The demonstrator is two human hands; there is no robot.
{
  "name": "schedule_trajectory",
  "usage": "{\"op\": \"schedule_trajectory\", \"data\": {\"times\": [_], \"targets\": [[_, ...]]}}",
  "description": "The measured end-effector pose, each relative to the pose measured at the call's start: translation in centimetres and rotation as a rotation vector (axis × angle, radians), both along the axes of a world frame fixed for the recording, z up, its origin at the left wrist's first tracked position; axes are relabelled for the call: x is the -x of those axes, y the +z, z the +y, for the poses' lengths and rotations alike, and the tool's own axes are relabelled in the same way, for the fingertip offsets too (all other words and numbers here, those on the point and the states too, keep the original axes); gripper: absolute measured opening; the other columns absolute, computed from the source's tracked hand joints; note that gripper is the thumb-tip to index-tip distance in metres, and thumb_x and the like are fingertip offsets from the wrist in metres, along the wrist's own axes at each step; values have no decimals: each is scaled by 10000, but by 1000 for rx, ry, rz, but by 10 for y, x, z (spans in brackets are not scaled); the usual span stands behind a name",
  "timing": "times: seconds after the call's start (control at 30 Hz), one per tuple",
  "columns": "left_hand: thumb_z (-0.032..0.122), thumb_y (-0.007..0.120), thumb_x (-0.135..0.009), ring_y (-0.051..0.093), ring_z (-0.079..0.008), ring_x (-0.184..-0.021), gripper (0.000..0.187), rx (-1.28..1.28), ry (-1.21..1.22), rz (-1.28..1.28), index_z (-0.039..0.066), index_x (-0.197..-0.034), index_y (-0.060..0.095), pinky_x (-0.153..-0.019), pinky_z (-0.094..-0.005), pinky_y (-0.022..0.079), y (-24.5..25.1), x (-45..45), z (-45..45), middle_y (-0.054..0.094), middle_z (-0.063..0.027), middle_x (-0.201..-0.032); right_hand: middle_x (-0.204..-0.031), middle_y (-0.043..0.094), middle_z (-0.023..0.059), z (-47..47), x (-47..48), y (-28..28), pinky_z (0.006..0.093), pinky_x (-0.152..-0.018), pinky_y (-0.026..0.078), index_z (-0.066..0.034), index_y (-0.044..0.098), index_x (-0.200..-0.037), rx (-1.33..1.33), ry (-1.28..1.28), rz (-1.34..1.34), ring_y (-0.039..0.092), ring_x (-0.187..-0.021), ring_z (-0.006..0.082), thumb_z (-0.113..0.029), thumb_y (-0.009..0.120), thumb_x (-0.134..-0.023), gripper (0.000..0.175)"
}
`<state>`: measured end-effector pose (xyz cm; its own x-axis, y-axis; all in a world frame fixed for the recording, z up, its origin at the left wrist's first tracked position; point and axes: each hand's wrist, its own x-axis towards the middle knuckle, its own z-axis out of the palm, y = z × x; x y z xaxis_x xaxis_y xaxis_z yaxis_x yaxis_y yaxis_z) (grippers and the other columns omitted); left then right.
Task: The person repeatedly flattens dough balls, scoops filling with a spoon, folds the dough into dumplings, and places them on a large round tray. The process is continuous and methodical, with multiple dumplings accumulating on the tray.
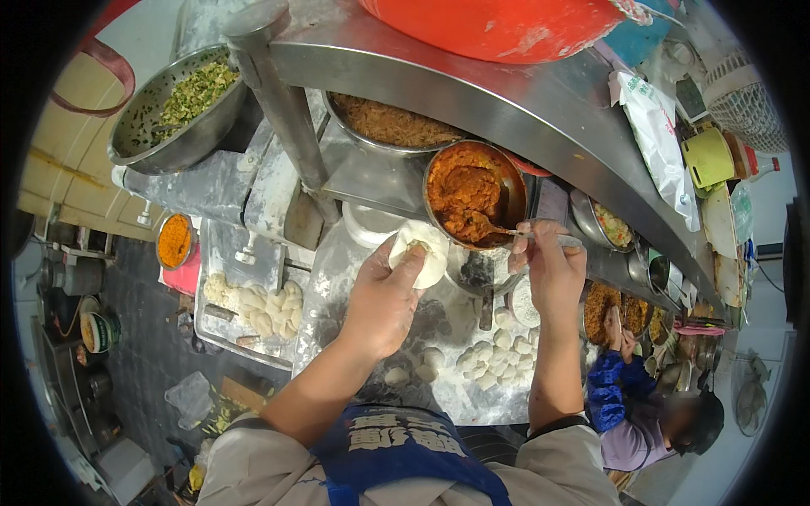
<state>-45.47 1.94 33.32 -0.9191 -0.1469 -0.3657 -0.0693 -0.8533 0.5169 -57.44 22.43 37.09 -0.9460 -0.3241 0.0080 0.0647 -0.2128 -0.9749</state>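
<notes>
A flat round of white dough [433,260] rests in my left hand [387,297], with the thumb pressed onto its middle. My right hand [552,264] grips the handle of a spoon [492,229], whose bowl sits in the reddish-orange filling [465,190]. That filling is in a round metal bowl [520,190] just ahead of my hands, by the raised steel shelf. Below my hands, many small floured dough pieces [500,357] lie on the floured worktop [455,401]. A few stand apart, among them a dough ball [397,377].
A steel shelf [443,66] overhangs the worktop's far side, carrying a red basin [500,28]. A metal bowl of chopped green filling [196,101] stands at the left. More dough lies in a metal tray [215,335]. At the right, a co-worker [639,424] reaches toward bowls of filling.
</notes>
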Motion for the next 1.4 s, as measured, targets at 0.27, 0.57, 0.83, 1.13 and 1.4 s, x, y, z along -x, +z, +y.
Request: {"op": "schedule_trajectory", "data": {"times": [0.27, 0.57, 0.83, 1.13, 1.4], "targets": [[226, 497, -1168, 691, -269, -1237, 367, -305, 23, 37, -14, -1438, 557, -1089, -411, 548, 14, 6, -4, 685, -133, -1365, -969, 757, 154, -23, -78, -3, 404, -735, 622, 12, 736, -1048, -192, -100, 383, 722, -841, 239, -193, 566, -1142, 282], [215, 454, -1174, 664, -313, -1279, 349, -269, 57, -68, -22, -1421, 527, -1111, -434, 547, 1, 9, -9, 662, -182, -1369, -1012, 781, 161, 0, -61, 20, 332, -806, 583, 50, 759, -1100, -423, -136, 500, 732, -884, 240, -22, 677, -1020, 135], [112, 584, -1124, 668, -224, -1249, 336, -112, 12, 12, 0, -1431, 507, -1108, -369, 539, -5, 12, 1, 652, -124, -1357, -995, 788, 133, -8, -40, -3, 309, -779, 579, 57, 770, -1138, -368, -45, 286, 716, -823, 172, -82, 671, -1068, 184], [87, 577, -1123, 667, -215, -1250, 330, -118, 25, -6, 13, -1439, 513, -1097, -370, 544, -2, 11, 1, 660, -120, -1357, -1049, 796, 169, -12, -43, 2, 310, -804, 593, 26, 782, -1128, -500, -85, 610, 781, -909, 234, -16, 709, -1000, 153], [120, 553, -1135, 682, -263, -1261, 316, -27, 49, 3, -19, -1419, 546, -1129, -429, 547, -2, 15, 6, 676, -154, -1362, -884, 732, 140, -20, -36, -19, 326, -656, 558, 71, 750, -1112, -99, -136, 25, 659, -714, 193, -127, 615, -1111, 239]]}}
